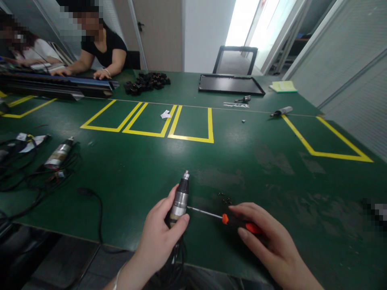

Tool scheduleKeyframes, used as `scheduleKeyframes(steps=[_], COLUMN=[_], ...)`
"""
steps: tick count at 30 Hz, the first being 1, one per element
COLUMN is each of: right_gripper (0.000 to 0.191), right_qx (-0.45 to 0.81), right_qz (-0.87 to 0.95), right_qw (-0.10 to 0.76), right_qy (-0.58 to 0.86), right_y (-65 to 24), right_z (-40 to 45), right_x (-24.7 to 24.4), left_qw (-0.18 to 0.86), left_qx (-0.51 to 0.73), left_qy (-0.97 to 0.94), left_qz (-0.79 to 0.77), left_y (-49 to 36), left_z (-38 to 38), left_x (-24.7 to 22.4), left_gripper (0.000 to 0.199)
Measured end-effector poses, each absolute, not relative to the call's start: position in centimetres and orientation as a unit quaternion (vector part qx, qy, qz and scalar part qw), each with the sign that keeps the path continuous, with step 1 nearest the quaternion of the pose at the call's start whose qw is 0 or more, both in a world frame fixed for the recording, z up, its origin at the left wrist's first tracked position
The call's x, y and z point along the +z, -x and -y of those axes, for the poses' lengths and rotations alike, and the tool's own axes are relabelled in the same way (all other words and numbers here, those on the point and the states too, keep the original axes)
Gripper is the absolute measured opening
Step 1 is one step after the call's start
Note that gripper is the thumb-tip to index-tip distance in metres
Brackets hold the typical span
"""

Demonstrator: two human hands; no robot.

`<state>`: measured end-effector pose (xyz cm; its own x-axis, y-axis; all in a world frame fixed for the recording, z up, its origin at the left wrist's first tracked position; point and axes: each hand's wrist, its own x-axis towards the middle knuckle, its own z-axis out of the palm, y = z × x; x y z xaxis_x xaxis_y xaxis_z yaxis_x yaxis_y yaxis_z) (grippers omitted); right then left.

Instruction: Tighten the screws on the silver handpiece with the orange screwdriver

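My left hand (161, 227) is wrapped around a corded electric screwdriver (180, 199), a silver cylinder with a black cone and a metal chuck at its end. It points up and away from me, with black cable (178, 253) hanging below. In my right hand (266, 237) is a hand screwdriver (224, 218) with a red and black handle, held between thumb and fingers. Its thin shaft points left, and the tip meets the side of the silver body. Several tiny brass-coloured screws (225, 199) lie on the table just beyond my right fingertips.
The green table (145, 161) carries yellow tape outlines (190, 139). Another electric screwdriver (59, 155) lies among cables at left. Farther back are black parts (148, 82), a framed panel (231, 84), a grey-handled tool (281, 111) and a yellow notepad (283, 86). Two people sit at the far left.
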<state>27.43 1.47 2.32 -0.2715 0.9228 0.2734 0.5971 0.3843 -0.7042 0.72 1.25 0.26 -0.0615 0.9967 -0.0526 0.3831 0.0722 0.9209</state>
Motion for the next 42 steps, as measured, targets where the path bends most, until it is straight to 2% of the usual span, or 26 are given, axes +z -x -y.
scheduleKeyframes(steps=[5,18,35,42], right_gripper=[0.026,0.03,0.026,0.03], right_qx=[0.251,0.25,0.277,0.271], right_qz=[0.747,0.759,0.777,0.761], right_qw=[0.309,0.372,0.277,0.312], right_qy=[0.532,0.472,0.493,0.501], right_y=[-27.6,-27.53,-27.28,-27.72], right_z=[-1.39,-1.62,-1.86,-1.19], right_x=[1.8,2.2,2.06,2.08], left_qw=[0.387,0.392,0.391,0.399], left_qx=[0.397,0.394,0.399,0.398], left_qy=[-0.558,-0.555,-0.557,-0.558], left_qz=[-0.617,-0.62,-0.615,-0.61], left_y=[-0.83,-0.84,-0.73,-0.61], left_z=[-1.37,-1.43,-1.36,-1.28], left_x=[0.42,0.59,0.21,0.02], left_gripper=[0.06,0.062,0.061,0.061])
